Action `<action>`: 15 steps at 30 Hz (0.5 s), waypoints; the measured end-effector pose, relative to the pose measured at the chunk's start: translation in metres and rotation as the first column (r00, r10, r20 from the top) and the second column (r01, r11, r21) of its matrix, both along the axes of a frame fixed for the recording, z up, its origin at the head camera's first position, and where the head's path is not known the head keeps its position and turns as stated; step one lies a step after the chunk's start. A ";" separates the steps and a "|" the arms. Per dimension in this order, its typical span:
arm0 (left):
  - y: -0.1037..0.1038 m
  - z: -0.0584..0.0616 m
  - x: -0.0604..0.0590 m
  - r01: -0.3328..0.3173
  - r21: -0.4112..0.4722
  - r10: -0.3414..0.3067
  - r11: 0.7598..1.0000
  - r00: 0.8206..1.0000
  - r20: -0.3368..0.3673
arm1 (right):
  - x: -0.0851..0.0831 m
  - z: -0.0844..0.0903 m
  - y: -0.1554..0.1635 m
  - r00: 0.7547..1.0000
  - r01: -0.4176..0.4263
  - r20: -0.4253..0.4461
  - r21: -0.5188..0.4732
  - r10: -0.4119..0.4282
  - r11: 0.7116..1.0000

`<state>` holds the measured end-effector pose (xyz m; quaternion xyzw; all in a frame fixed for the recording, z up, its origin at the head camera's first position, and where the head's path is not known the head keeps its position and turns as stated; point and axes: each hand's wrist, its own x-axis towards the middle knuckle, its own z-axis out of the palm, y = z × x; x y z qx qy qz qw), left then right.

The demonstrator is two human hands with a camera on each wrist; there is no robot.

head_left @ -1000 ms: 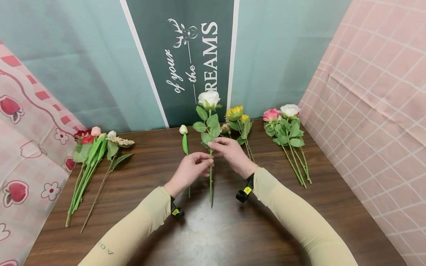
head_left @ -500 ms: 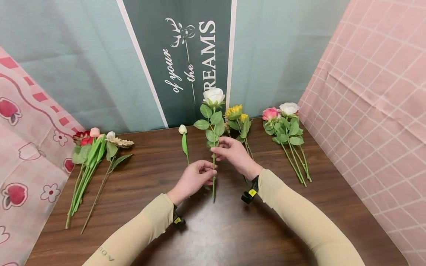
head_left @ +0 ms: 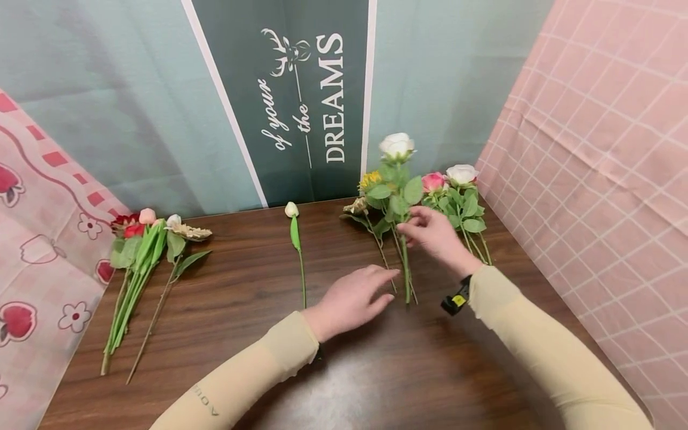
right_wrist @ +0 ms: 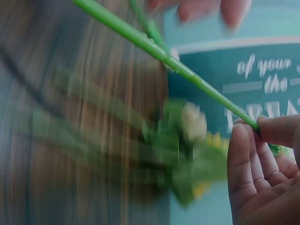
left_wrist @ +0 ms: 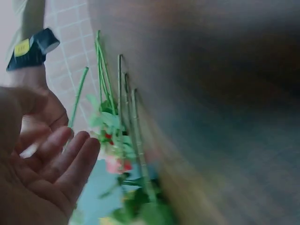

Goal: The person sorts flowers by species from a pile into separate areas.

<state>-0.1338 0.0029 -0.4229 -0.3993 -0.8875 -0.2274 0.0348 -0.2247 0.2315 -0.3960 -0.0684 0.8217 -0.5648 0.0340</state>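
I hold a white rose [head_left: 396, 147] upright.
My right hand [head_left: 434, 236] pinches its stem above the surface [head_left: 226, 310]; my left hand [head_left: 352, 300] hovers open and empty just beside the stem's foot.

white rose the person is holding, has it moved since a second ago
Yes. The white rose has shifted right: it stood beside the lone white bud, now it is over the sunflower stems, held by the right hand.

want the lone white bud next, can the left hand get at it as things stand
Probably yes. The left hand is open and holds nothing, and the white bud lies by itself on the table to its left, with bare wood between them.
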 end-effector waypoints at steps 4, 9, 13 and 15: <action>0.021 0.002 0.004 0.123 -0.225 -0.182 0.967 0.947 -0.265 | -0.008 0.003 0.040 0.997 0.067 -0.057 0.183 -0.058 0.981; 0.044 -0.002 0.011 0.173 -0.364 -0.303 0.915 0.892 -0.336 | -0.016 -0.002 0.075 0.981 0.148 -0.177 0.453 -0.074 0.879; 0.054 -0.007 0.016 0.183 -0.408 -0.327 0.894 0.890 -0.318 | -0.022 -0.011 0.088 0.977 0.166 -0.201 0.528 -0.067 0.833; 0.056 -0.009 0.018 0.188 -0.419 -0.333 0.888 0.892 -0.307 | -0.024 -0.014 0.091 0.980 0.164 -0.187 0.549 -0.071 0.819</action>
